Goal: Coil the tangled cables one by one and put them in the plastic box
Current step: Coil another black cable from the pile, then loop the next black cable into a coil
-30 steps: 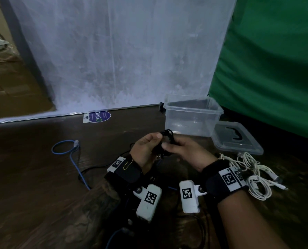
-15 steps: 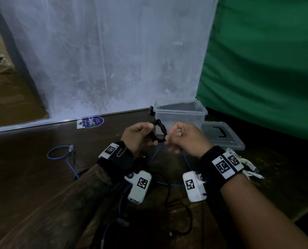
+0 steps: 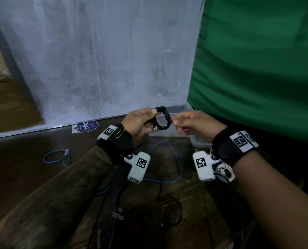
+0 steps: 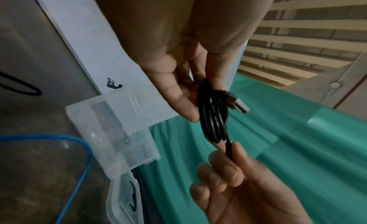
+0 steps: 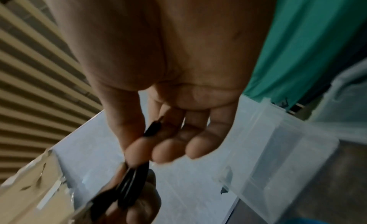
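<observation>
I hold a small black coiled cable [image 3: 163, 119] up in front of the clear plastic box [image 3: 183, 106]. My left hand [image 3: 152, 119] grips the coil's left side; its USB plug [image 4: 238, 105] sticks out beside the loops [image 4: 213, 116]. At the coil's right side my right hand [image 3: 174, 120] pinches the cable's loose end [image 4: 228, 146] between thumb and forefinger. The right wrist view shows that end [image 5: 152, 127] running under the fingers and the coil [image 5: 131, 185] blurred below. The box [image 4: 111, 133] appears empty and stands open.
The box's lid [image 3: 199, 141] lies right of it. A blue cable [image 3: 175, 159] winds over the dark wooden table, one end looped at the left [image 3: 55, 157]. A loose black cable [image 3: 169, 200] lies near me, and white cables [image 3: 224, 170] lie under my right wrist. A green cloth [image 3: 257, 69] hangs at the right.
Both hands rose with the black cable and drew slightly apart. The coil now shows as an open ring, with my right hand pinching its end instead of covering it.
</observation>
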{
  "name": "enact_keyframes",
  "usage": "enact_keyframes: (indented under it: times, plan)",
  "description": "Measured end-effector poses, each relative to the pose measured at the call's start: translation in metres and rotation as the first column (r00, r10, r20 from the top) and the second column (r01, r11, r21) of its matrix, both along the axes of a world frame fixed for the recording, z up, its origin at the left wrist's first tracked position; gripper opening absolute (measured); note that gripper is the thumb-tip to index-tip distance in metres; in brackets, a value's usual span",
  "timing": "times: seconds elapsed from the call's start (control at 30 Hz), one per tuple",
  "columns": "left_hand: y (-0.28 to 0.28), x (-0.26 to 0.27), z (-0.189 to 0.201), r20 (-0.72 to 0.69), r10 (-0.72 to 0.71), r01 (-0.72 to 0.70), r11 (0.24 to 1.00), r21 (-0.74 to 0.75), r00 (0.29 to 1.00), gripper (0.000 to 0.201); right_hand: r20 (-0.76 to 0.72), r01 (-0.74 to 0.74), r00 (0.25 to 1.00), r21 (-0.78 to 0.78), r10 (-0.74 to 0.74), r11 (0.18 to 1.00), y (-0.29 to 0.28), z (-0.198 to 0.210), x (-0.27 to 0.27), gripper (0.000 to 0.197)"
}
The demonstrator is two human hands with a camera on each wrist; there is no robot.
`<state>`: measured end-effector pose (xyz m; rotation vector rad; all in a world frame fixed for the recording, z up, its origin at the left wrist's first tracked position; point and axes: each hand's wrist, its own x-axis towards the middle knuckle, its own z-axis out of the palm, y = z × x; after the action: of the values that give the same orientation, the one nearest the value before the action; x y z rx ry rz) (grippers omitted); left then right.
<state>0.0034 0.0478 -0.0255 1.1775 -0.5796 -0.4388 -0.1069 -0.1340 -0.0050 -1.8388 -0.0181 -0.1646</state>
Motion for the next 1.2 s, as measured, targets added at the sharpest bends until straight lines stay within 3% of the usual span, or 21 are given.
enact_keyframes:
  times: [0.1,0.23,0.3,0.37,0.43,0.5,0.6,0.67,0.7,0.77,0.83,0.93,1.0,1.1,1.17,1.2]
  plan:
    - [-0.003,-0.006,0.004,0.013,-0.022,0.022,1.0,-0.016,1.0,0.006,0.057,0.09,0.994,-0.025,-0.088,0.996,0.002,0.005,0.002,0.014]
    - [-0.007,-0.01,-0.003,0.014,-0.021,0.02,0.999,0.037,1.0,0.003,0.052,0.105,0.993,0.028,-0.106,0.994,0.007,-0.007,0.009,0.019]
    - [-0.004,-0.002,-0.009,0.029,-0.042,0.037,0.989,0.146,0.999,0.004,0.061,0.152,0.987,-0.018,-0.151,0.988,0.004,-0.016,0.015,0.021]
    - [0.004,0.015,-0.017,0.166,-0.05,-0.013,0.935,0.354,0.985,0.003,0.061,0.247,0.969,-0.144,-0.241,0.958,-0.009,-0.024,0.022,0.022]
    - [0.016,0.04,-0.027,0.423,-0.073,-0.225,0.758,0.612,0.903,0.003,0.039,0.343,0.935,-0.352,-0.353,0.871,-0.026,-0.03,0.027,0.02]
    - [0.03,0.059,-0.035,0.539,-0.194,-0.393,0.493,0.776,0.82,0.004,-0.031,0.37,0.899,-0.481,-0.438,0.795,-0.043,-0.037,0.031,0.016]
    - [0.042,0.069,-0.049,0.472,-0.361,-0.416,0.225,0.881,0.805,0.021,-0.169,0.266,0.867,-0.641,-0.47,0.72,-0.054,-0.05,0.041,0.006]
    - [0.045,0.071,-0.058,0.424,-0.43,-0.415,0.119,0.902,0.797,0.032,-0.238,0.113,0.853,-0.785,-0.464,0.609,-0.056,-0.056,0.048,0.013]
    - [0.045,0.071,-0.061,0.429,-0.44,-0.431,0.101,0.897,0.789,0.034,-0.25,0.054,0.848,-0.836,-0.467,0.546,-0.055,-0.059,0.051,0.018]
    - [0.045,0.073,-0.065,0.484,-0.414,-0.477,0.129,0.87,0.771,0.029,-0.26,-0.017,0.847,-0.885,-0.463,0.465,-0.054,-0.063,0.054,0.023]
    - [0.046,0.073,-0.063,0.545,-0.357,-0.51,0.194,0.838,0.759,0.022,-0.284,-0.044,0.841,-0.884,-0.461,0.465,-0.054,-0.067,0.057,0.023]
    - [0.053,0.072,-0.05,0.615,-0.175,-0.529,0.365,0.766,0.769,0.006,-0.291,-0.049,0.847,-0.876,-0.444,0.479,-0.051,-0.062,0.055,0.015]
    - [0.058,0.072,-0.034,0.623,-0.074,-0.508,0.507,0.696,0.779,0.011,-0.209,0.034,0.872,-0.876,-0.443,0.481,-0.046,-0.054,0.058,0.018]
    - [0.064,0.065,-0.006,0.526,0.011,-0.376,0.713,0.593,0.85,0.011,0.024,0.253,0.951,-0.636,-0.309,0.729,-0.018,-0.036,0.066,0.026]
    - [0.064,0.057,0.014,0.507,-0.054,-0.278,0.784,0.555,0.861,0.006,0.158,0.214,0.975,-0.444,-0.159,0.87,0.014,-0.015,0.064,0.043]
    - [0.063,0.052,0.024,0.524,-0.092,-0.253,0.796,0.549,0.847,0.006,0.207,0.166,0.974,-0.398,-0.089,0.902,0.029,-0.005,0.064,0.044]
